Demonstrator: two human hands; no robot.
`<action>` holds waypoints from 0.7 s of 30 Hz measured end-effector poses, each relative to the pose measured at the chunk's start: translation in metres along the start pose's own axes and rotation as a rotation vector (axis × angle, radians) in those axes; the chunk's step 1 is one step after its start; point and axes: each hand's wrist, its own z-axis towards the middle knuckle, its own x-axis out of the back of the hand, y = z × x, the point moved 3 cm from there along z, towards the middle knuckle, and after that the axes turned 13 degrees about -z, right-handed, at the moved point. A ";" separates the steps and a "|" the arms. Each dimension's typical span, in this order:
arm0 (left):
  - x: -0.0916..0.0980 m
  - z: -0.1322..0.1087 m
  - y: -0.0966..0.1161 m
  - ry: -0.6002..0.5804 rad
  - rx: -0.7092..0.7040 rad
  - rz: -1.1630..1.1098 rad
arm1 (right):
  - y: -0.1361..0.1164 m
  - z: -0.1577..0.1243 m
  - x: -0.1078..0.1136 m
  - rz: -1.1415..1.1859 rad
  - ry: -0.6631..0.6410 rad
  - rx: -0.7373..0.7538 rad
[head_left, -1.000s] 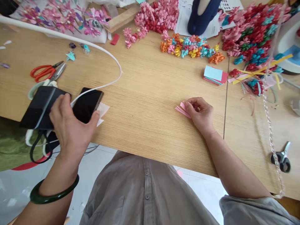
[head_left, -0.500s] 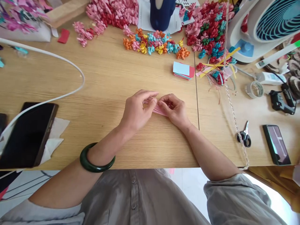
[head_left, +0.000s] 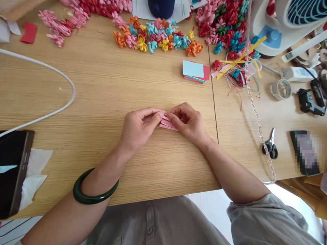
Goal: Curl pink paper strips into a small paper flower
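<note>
A small piece of pink paper [head_left: 169, 124], cut into narrow strips, is between my hands just above the wooden table. My left hand [head_left: 140, 127] pinches its far left edge between thumb and forefinger. From the other side, my right hand [head_left: 188, 121] holds the paper's right end, thumb on top and fingers curled under. Part of the paper is hidden behind my fingers. Beyond my right hand lies a stack of light blue and red paper pieces [head_left: 195, 70].
Paper flowers [head_left: 153, 39] in several colours line the back, beside a white fan [head_left: 268, 30]. On the right are scissors [head_left: 270, 148], a tape roll [head_left: 281, 89], a phone [head_left: 305, 153] and a hanging twisted cord [head_left: 255, 117]. A tablet [head_left: 12, 177] and white cable [head_left: 61, 69] lie left.
My left hand has come down from above the paper and now pinches its edge. More of the pink strips show. The view has shifted, with the tablet further left.
</note>
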 end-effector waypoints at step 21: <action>0.001 -0.003 -0.005 0.069 -0.155 0.102 | -0.012 -0.006 -0.004 -0.065 0.009 0.043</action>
